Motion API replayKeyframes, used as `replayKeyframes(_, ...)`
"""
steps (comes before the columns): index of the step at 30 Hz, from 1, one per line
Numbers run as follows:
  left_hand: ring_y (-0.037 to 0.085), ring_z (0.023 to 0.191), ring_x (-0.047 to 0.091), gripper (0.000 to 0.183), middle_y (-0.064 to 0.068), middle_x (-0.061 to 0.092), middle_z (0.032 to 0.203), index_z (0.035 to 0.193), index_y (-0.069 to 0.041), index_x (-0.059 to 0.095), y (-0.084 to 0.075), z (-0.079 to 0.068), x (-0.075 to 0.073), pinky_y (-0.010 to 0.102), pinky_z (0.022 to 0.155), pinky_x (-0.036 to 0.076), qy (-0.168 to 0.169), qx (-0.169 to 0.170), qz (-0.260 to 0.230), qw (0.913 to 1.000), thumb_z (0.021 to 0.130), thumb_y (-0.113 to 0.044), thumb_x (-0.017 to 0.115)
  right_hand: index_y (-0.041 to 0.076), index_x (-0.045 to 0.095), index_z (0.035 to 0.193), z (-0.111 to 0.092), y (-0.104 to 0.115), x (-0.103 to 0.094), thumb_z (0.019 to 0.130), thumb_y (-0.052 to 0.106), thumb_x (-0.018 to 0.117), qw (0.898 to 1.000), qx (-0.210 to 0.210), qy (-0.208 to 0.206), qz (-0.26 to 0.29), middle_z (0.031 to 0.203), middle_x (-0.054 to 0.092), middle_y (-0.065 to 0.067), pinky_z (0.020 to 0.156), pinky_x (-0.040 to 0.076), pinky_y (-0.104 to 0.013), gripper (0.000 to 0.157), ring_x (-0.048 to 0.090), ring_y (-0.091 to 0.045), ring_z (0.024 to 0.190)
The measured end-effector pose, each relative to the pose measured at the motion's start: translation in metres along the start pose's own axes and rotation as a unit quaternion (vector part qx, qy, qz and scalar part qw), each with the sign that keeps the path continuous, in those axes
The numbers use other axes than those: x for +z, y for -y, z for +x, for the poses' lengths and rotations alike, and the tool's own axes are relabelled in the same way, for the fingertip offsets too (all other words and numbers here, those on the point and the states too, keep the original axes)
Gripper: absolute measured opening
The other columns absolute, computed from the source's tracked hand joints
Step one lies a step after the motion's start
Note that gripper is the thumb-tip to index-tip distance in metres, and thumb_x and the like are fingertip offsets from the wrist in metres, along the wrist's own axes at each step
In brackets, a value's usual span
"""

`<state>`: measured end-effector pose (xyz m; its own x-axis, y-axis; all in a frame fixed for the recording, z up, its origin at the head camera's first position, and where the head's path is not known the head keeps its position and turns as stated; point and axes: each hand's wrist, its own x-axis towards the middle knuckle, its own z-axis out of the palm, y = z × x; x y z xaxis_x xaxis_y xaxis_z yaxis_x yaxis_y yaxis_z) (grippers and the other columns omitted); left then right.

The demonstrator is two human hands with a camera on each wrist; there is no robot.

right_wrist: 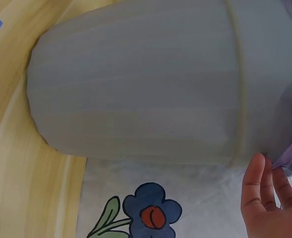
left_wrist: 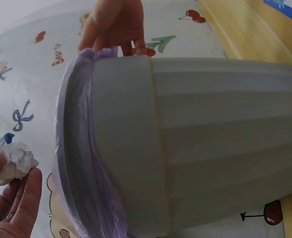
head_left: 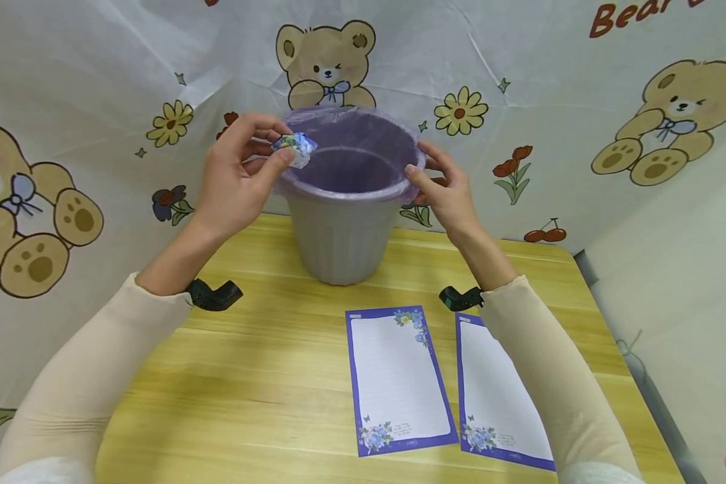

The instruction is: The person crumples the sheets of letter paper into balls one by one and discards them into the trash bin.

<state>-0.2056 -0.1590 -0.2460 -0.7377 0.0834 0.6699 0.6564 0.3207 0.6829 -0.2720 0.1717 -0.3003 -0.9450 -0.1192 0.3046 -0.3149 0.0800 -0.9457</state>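
Note:
A crumpled paper ball (head_left: 299, 149), white with blue and green patches, is pinched between the thumb and fingertips of my left hand (head_left: 236, 175). That hand is at the left rim of a grey trash bin (head_left: 341, 235), with the ball just over the edge. A thin purple bin liner (head_left: 363, 154) lines the inside and folds over the rim. My right hand (head_left: 450, 188) grips the bin's right rim, thumb on top and fingers outside. In the left wrist view, the paper ball (left_wrist: 18, 161) shows its white creased side.
Two sheets of lined letter paper with purple floral borders, one sheet (head_left: 399, 383) and another sheet (head_left: 502, 396), lie on the wooden table (head_left: 248, 376). The right forearm partly covers the second. Behind the bin hangs a white cloth (head_left: 399, 54) printed with bears and flowers.

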Motion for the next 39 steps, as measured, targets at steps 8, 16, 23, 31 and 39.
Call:
replayKeyframes(8, 0.009, 0.099, 0.069, 0.024, -0.006, 0.061, 0.113, 0.127, -0.009, 0.069, 0.003, 0.026, 0.01, 0.016, 0.087, 0.06, 0.025, -0.01, 0.047, 0.9985, 0.105, -0.017, 0.071, 0.019, 0.055, 0.159, 0.001, -0.001, 0.001, 0.101, 0.023, 0.072, 1.0, -0.002, -0.001, -0.007, 0.126, 0.06, 0.0, 0.067, 0.06, -0.02, 0.061, 0.066, -0.009, 0.073)
replayKeyframes(16, 0.012, 0.099, 0.068, 0.021, 0.007, 0.063, 0.115, 0.126, -0.014, 0.07, 0.004, 0.044, 0.024, 0.024, 0.09, 0.059, 0.083, -0.014, 0.113, 0.99, 0.106, -0.02, 0.07, 0.019, 0.054, 0.159, -0.001, -0.002, 0.001, 0.101, 0.025, 0.071, 1.0, -0.007, -0.001, -0.012, 0.125, 0.059, 0.001, 0.068, 0.06, -0.019, 0.061, 0.065, -0.009, 0.076)
replayKeyframes(23, 0.023, 0.103, 0.07, 0.021, 0.012, 0.061, 0.116, 0.126, -0.014, 0.068, 0.005, 0.051, 0.031, 0.036, 0.096, 0.061, 0.131, -0.018, 0.167, 0.9771, 0.107, -0.02, 0.069, 0.019, 0.056, 0.158, 0.0, -0.002, 0.0, 0.102, 0.027, 0.07, 1.0, -0.01, -0.002, -0.022, 0.126, 0.059, 0.0, 0.069, 0.061, -0.021, 0.058, 0.066, -0.01, 0.077)
replayKeyframes(31, 0.026, 0.104, 0.066, 0.021, 0.012, 0.06, 0.114, 0.127, -0.016, 0.067, 0.003, 0.059, 0.034, 0.039, 0.095, 0.055, 0.195, -0.04, 0.227, 0.9534, 0.107, -0.022, 0.068, 0.02, 0.056, 0.158, -0.001, -0.002, 0.0, 0.102, 0.027, 0.07, 1.0, -0.005, -0.003, -0.024, 0.126, 0.059, 0.0, 0.069, 0.062, -0.025, 0.058, 0.064, -0.01, 0.073)
replayKeyframes(39, 0.029, 0.104, 0.059, 0.021, 0.014, 0.061, 0.115, 0.128, -0.014, 0.066, -0.001, 0.07, 0.034, 0.041, 0.088, 0.047, 0.237, -0.033, 0.266, 0.9337, 0.108, -0.021, 0.066, 0.019, 0.056, 0.158, -0.002, 0.001, 0.001, 0.101, 0.026, 0.071, 1.0, -0.007, -0.001, -0.022, 0.124, 0.059, 0.001, 0.068, 0.062, -0.024, 0.059, 0.064, -0.009, 0.072)
